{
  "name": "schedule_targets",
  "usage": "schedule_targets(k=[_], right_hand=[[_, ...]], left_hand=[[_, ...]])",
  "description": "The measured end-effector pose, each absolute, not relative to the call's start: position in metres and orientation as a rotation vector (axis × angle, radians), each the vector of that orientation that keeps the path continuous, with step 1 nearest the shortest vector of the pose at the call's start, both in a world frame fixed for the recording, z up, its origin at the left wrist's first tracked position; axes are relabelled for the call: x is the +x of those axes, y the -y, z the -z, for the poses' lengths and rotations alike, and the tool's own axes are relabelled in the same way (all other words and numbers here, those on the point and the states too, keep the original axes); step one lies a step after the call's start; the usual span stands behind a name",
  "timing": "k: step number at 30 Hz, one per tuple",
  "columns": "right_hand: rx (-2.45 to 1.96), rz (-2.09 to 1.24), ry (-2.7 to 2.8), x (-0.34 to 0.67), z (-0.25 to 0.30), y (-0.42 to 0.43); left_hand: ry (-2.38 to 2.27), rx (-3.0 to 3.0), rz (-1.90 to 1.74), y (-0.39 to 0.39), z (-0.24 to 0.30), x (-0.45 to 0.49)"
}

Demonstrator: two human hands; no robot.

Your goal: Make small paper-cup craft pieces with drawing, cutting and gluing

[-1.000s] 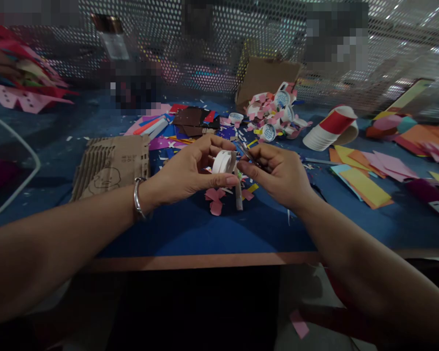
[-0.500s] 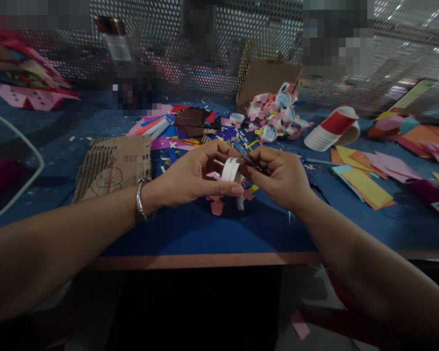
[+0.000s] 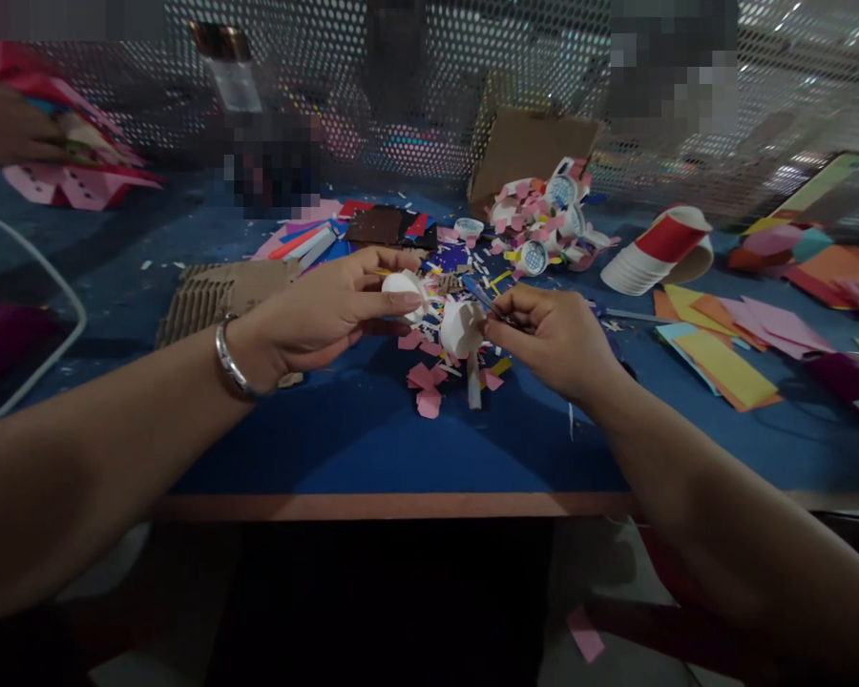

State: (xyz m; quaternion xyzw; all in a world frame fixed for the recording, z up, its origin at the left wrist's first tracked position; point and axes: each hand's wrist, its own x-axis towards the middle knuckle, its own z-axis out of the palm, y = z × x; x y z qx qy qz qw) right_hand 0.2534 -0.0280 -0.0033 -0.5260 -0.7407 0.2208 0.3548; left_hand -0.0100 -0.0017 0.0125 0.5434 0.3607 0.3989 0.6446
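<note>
My left hand (image 3: 329, 305) pinches a small white paper cup piece (image 3: 403, 291) between thumb and fingers. To its right, my right hand (image 3: 544, 334) is closed on a slim dark tool (image 3: 481, 294) that points up and left; its kind is not clear. A second white paper piece (image 3: 460, 329), rounded and curled, is at the right fingertips; I cannot tell whether it is held or only touching. Beneath both hands lie pink paper scraps (image 3: 424, 382) and a narrow greyish strip (image 3: 473, 382).
Corrugated cardboard (image 3: 207, 296) lies left, partly behind my left forearm. Small cup pieces with pink tabs (image 3: 544, 224) are heaped behind. Stacked cups (image 3: 655, 253) and coloured paper (image 3: 722, 358) are right. Another person's hand (image 3: 14, 124) is far left, near pink paper craft (image 3: 78, 186).
My left hand has moved left and slightly up with a white piece, away from the right hand. Another white piece now shows separately by the right fingertips. The right hand has barely moved.
</note>
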Motion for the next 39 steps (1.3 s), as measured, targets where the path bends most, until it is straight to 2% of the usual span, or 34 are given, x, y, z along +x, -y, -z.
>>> schedule_targets(k=[8, 12, 18, 20, 23, 27, 32, 39], right_hand=[[-1.451, -0.673, 1.99, 0.254, 0.009, 0.024], [-1.459, -0.591, 1.991, 0.257, 0.007, 0.024], [-1.54, -0.444, 2.084, 0.26, 0.001, 0.024], [-1.597, -0.404, 2.127, 0.261, -0.002, 0.025], [-1.668, -0.351, 2.164, 0.262, -0.005, 0.025], [-1.737, -0.323, 2.223, 0.265, -0.008, 0.025], [-1.799, -0.258, 2.33, 0.27, -0.006, 0.023], [-1.876, -0.218, 2.363, 0.271, -0.006, 0.024]], left_hand=[[-0.923, 1.176, -0.928, -0.008, -0.007, -0.011], [-0.966, 1.422, -0.904, -0.015, 0.004, -0.015], [-1.079, 1.64, -1.343, -0.029, 0.016, -0.018], [-1.131, 1.76, -1.389, -0.029, 0.015, -0.019], [-1.058, 2.159, -1.185, -0.017, 0.01, -0.017], [-0.681, 2.701, -0.908, 0.01, 0.008, -0.008], [-0.575, 2.821, -0.667, 0.019, 0.01, -0.002], [-0.627, 2.846, -0.579, 0.009, 0.013, 0.0]])
